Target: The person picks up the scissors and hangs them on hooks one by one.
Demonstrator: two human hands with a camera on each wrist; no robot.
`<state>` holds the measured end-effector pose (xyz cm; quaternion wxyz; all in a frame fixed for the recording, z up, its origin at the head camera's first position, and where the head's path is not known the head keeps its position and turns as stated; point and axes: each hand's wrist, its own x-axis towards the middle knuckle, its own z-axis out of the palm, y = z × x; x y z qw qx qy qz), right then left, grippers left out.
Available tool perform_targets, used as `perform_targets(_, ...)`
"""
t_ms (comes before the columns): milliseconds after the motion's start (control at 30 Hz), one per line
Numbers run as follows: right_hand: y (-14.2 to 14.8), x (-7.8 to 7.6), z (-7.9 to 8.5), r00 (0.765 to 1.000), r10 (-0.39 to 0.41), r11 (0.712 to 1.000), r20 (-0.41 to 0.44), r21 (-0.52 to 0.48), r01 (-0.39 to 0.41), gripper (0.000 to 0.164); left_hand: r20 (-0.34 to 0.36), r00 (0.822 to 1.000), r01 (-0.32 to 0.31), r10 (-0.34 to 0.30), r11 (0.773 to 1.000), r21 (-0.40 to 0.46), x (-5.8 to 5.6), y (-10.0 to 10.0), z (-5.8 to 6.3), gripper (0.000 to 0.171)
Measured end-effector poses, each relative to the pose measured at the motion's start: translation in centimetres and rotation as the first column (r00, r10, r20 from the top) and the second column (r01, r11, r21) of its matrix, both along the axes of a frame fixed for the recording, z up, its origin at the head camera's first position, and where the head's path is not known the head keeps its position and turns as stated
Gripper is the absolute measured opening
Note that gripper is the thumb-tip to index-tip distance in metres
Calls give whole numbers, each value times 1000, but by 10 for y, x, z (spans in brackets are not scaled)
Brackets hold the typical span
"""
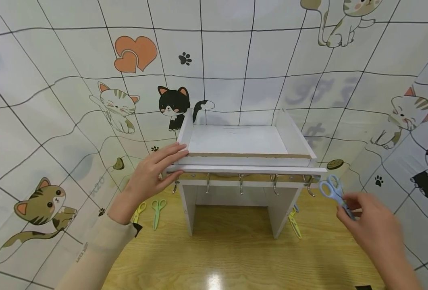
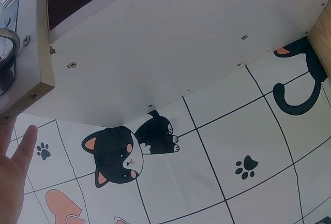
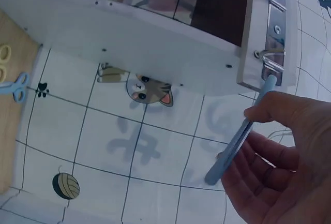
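A white shelf rack [image 1: 250, 162] with a tray-like top stands on the table, a row of metal hooks [image 1: 241, 186] along its front. My left hand [image 1: 152, 171] rests against the rack's left end, fingers extended along the tray's side and thumb by the front edge. In the left wrist view, part of that hand [image 2: 13, 182] shows at the board's corner. Between thumb and fingers, my right hand [image 1: 375, 225] pinches light blue scissors [image 1: 339, 197] by the blade end. Their handle loops point up toward the rightmost hook [image 1: 310, 188]; in the right wrist view the scissors [image 3: 227, 154] appear edge-on.
Green scissors [image 1: 156, 217] and yellow scissors [image 1: 138, 212] lie on the wooden table [image 1: 232, 262] left of the rack. Another yellow pair [image 1: 294, 226] lies by its right leg, with blue scissors [image 3: 19, 87] beside it. A cat-printed grid sheet [image 1: 228, 52] surrounds the table.
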<state>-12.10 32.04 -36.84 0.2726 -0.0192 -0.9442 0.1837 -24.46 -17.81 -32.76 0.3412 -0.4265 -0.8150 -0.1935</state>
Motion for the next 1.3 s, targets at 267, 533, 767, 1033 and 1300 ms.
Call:
perform_targets(267,-9,4,0,990,77,987,-121,-129,-93,31,5,1000,0,0,1000,-1,5,-3,-2,47)
perform_targets(533,-22,14,3,951,181,982,-252,-10,-189,38,3,1000,-2,2,1000,12,4,-2,-2,47)
perform_targets(767,-24,13,-11,928,245,969,-281,92,-229,30,-7,1000,5,-5,1000,21,3,-2,-1,48)
perform_targets(1033,-27,6,-24,936,243,966,-255,152,-210,26,-6,1000,3,-3,1000,17,1,0,-1,47)
perform_targets(1300,-27,-4,-37,928,227,969,-297,160,-186,71,-19,1000,13,-12,1000,24,0,3,-2,47)
